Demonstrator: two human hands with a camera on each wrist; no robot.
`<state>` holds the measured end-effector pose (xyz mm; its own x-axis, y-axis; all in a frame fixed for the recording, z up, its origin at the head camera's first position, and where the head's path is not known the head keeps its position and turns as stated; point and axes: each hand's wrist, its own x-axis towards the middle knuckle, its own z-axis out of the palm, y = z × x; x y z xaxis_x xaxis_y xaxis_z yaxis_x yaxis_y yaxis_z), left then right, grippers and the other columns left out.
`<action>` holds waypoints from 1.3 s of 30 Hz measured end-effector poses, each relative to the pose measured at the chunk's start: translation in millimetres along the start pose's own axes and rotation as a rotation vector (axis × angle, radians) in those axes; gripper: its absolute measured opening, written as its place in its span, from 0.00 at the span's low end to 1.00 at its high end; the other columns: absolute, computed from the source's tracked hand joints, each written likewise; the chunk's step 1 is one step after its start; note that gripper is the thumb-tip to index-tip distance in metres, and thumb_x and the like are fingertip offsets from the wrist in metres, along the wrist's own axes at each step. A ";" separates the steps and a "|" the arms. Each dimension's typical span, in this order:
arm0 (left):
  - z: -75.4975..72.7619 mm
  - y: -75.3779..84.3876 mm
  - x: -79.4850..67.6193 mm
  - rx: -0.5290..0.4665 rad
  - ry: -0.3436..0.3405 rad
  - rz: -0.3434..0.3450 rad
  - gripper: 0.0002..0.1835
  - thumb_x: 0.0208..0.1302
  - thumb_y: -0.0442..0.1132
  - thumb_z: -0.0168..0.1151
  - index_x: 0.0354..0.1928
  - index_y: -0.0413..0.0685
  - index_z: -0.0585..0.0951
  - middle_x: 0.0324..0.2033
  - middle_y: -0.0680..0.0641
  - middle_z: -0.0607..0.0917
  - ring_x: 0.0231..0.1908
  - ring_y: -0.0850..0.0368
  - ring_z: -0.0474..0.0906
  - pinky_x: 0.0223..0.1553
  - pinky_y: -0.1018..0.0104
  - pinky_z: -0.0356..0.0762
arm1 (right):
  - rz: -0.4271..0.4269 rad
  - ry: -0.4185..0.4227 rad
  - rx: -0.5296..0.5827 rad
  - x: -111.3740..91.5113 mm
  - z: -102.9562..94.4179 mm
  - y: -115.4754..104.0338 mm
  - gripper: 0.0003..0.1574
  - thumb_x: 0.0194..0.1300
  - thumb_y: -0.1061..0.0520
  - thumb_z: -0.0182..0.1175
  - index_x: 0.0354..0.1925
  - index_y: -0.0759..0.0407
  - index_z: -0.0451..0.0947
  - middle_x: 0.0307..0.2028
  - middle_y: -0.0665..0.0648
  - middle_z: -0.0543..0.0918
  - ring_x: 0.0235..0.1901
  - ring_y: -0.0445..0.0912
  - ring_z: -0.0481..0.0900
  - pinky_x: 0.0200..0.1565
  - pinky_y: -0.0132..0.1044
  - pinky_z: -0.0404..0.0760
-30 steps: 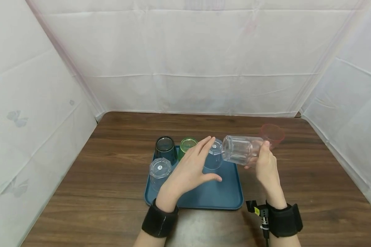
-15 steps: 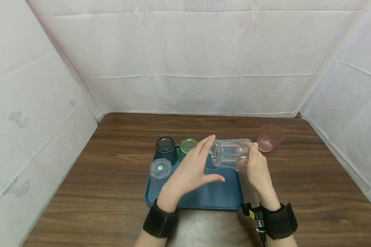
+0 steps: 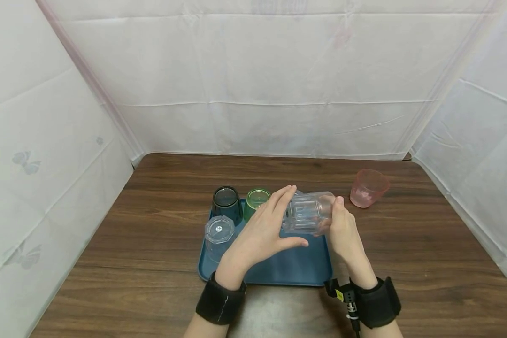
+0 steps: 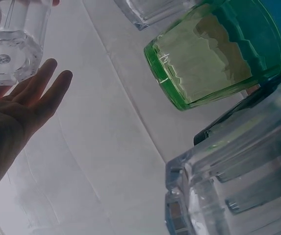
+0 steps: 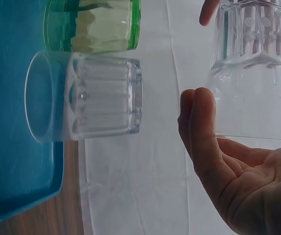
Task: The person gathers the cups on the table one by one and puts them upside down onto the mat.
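Observation:
My right hand (image 3: 345, 230) grips a clear faceted cup (image 3: 307, 212) near its rim. The cup lies sideways in the air above the blue tray (image 3: 293, 267), its base pointing left. My left hand (image 3: 259, 230) is spread with its fingers straight and the thumb held apart. In the left wrist view the base of the held cup (image 4: 5, 54) is right at the left fingers. Upside down on the tray are a dark cup (image 3: 226, 206), a green cup (image 3: 255, 199) and a clear cup (image 3: 218, 234). Another upturned clear cup (image 5: 96, 95) shows in the right wrist view.
A pink cup (image 3: 368, 188) stands on the brown wooden table (image 3: 160, 225), to the right of the tray. White cloth (image 3: 236, 75) walls enclose the table at the back and both sides.
The right hand has carried the clear cup leftward, bringing its base up to the left hand. This uncovers the pink cup. The left hand has hardly moved.

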<state>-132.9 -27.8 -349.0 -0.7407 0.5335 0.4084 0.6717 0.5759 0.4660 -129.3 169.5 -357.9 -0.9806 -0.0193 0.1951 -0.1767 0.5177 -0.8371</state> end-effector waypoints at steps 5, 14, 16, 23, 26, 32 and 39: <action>-0.4 0.4 0.4 -0.002 0.023 0.019 0.56 0.47 0.61 0.64 0.72 0.56 0.42 0.68 0.48 0.54 0.65 0.57 0.55 0.60 0.55 0.61 | -0.003 -0.003 0.032 -0.7 3.2 -1.7 0.44 0.73 0.41 0.14 0.50 0.63 0.72 0.19 0.57 0.81 0.17 0.49 0.78 0.26 0.45 0.77; -1.0 -0.4 1.7 -0.042 0.059 0.031 0.54 0.48 0.62 0.64 0.71 0.55 0.46 0.67 0.50 0.57 0.64 0.61 0.54 0.59 0.59 0.62 | -0.016 -0.015 0.106 -2.3 9.0 -2.8 0.46 0.72 0.39 0.13 0.57 0.67 0.67 0.26 0.63 0.83 0.25 0.45 0.81 0.30 0.39 0.80; -1.4 -0.2 1.3 -0.055 0.060 0.017 0.53 0.49 0.64 0.62 0.71 0.57 0.45 0.67 0.52 0.57 0.64 0.62 0.54 0.59 0.58 0.63 | -0.027 -0.008 0.108 -2.6 9.9 -3.6 0.45 0.72 0.40 0.14 0.57 0.67 0.68 0.30 0.63 0.83 0.25 0.44 0.81 0.30 0.39 0.80; -2.6 0.8 -0.3 -0.090 0.065 -0.009 0.49 0.52 0.67 0.56 0.71 0.62 0.45 0.67 0.54 0.57 0.63 0.63 0.55 0.58 0.57 0.65 | -0.036 -0.001 0.125 -3.2 12.4 -7.0 0.45 0.72 0.40 0.15 0.56 0.65 0.70 0.28 0.62 0.82 0.25 0.45 0.81 0.29 0.37 0.79; -3.2 1.6 -0.2 -0.099 0.077 -0.014 0.47 0.54 0.67 0.53 0.71 0.62 0.46 0.66 0.53 0.58 0.61 0.63 0.57 0.56 0.56 0.67 | -0.037 -0.008 0.171 -3.4 13.4 -8.9 0.45 0.72 0.40 0.15 0.56 0.65 0.69 0.33 0.64 0.82 0.25 0.46 0.81 0.29 0.38 0.80; -2.6 1.6 -0.7 -0.092 0.100 -0.014 0.44 0.57 0.66 0.50 0.71 0.60 0.47 0.65 0.53 0.59 0.59 0.62 0.59 0.53 0.56 0.69 | -0.083 -0.037 0.246 -4.5 16.6 -10.6 0.43 0.73 0.41 0.15 0.57 0.65 0.68 0.37 0.65 0.81 0.28 0.46 0.82 0.28 0.44 0.81; -2.9 1.3 -0.7 -0.059 0.140 0.006 0.37 0.62 0.62 0.48 0.68 0.55 0.53 0.60 0.52 0.64 0.53 0.62 0.62 0.50 0.60 0.71 | -0.115 -0.058 0.304 -5.6 20.7 -10.8 0.42 0.73 0.41 0.15 0.56 0.63 0.69 0.36 0.64 0.82 0.24 0.47 0.82 0.25 0.49 0.80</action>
<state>-131.5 -29.2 -346.3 -0.7342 0.4427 0.5147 0.6770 0.5335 0.5069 -123.6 146.3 -360.5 -0.9543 -0.1161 0.2753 -0.2955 0.2306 -0.9271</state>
